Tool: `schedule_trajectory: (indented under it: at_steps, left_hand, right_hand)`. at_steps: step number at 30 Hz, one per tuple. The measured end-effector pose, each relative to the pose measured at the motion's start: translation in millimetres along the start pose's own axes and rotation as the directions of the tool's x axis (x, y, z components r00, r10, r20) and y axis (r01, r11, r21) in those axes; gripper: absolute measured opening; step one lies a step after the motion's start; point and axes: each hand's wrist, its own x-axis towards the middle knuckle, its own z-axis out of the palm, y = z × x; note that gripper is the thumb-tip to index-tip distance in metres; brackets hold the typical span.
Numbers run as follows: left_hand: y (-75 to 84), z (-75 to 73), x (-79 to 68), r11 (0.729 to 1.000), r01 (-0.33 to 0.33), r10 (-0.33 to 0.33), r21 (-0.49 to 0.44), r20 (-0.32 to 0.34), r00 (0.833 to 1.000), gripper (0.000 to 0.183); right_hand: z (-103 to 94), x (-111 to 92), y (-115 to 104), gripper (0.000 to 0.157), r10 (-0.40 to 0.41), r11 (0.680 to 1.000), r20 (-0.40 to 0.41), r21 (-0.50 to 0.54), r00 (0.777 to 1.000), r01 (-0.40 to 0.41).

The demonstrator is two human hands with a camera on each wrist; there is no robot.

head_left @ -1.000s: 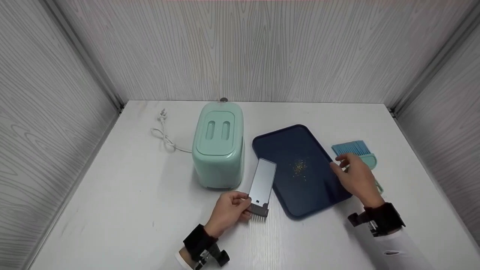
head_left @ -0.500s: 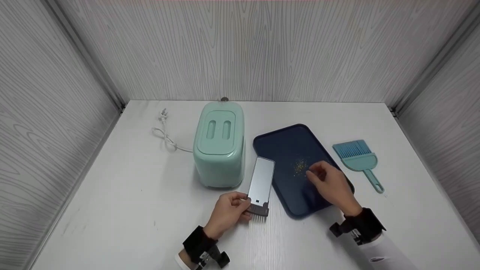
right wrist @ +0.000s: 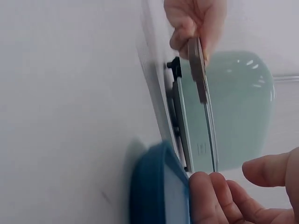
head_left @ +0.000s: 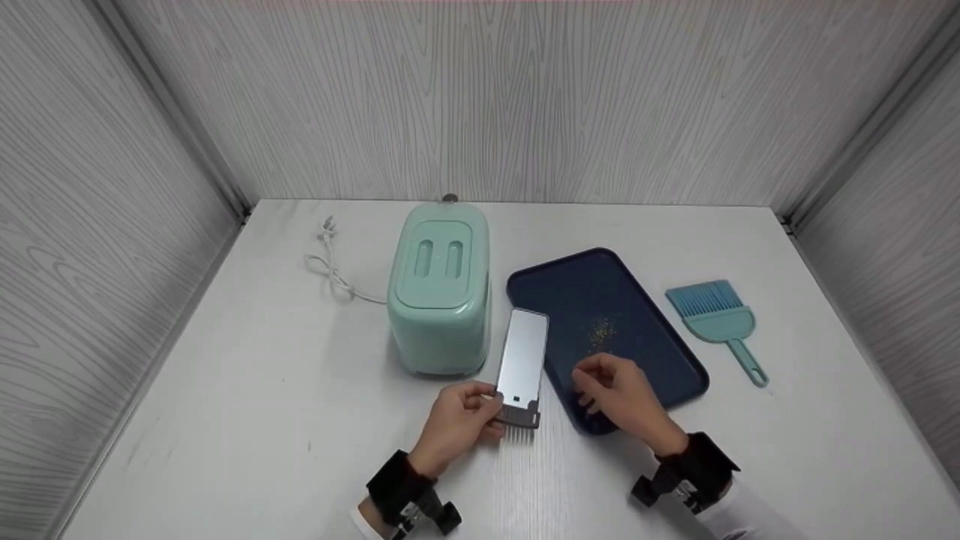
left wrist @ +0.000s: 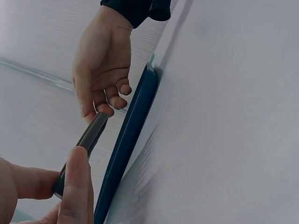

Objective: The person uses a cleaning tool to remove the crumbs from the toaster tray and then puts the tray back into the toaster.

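My left hand (head_left: 454,424) pinches the dark grey end of a flat, silvery toaster crumb tray (head_left: 523,352) between thumb and fingers. In the right wrist view the crumb tray (right wrist: 211,133) is tilted and held off the table. Its far end overlaps the left edge of a dark blue tray (head_left: 566,289) in the head view. Yellowish crumbs (head_left: 601,330) lie scattered on the blue tray. Over that tray's near end hovers my right hand (head_left: 622,397), fingers loosely bent, holding nothing. Left of the crumb tray stands a mint-green toaster (head_left: 441,337), its top covered.
A teal hand brush (head_left: 721,322) with blue bristles lies on the table right of the blue tray. The toaster's white cord (head_left: 334,277) lies knotted to its left. Grey wood-grain panels (head_left: 480,97) enclose the back and both sides.
From beside the brush, my right hand has moved left across the blue tray to its near end. The left hand keeps its grip, and the crumb tray has shifted slightly.
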Motion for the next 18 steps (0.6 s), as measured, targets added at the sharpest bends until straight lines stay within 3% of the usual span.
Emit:
schedule_trajectory:
  at_steps: [4, 10, 18]
  left_hand:
    - [0.3, 0.3, -0.7, 1.0, -0.003, 0.003, -0.015, 0.011, 1.0, 0.031]
    - [-0.7, 1.1, -0.4, 1.0, -0.03, 0.03, -0.006, 0.029, 0.999, 0.034]
    - [-1.2, 3.6, 1.2, 0.999, -0.028, 0.028, -0.015, 0.011, 1.0, 0.033]
  right_hand:
    - [9.2, -2, -1, 0.035, 0.031, 0.992, 0.073, 0.12, 0.997, -0.04]
    - [21.6, -2, -2, 0.046, 0.087, 0.941, 0.155, 0.311, 0.984, -0.132]
    - [36.6, -3, -3, 0.042, 0.132, 0.933, 0.161, 0.312, 0.978, -0.177]
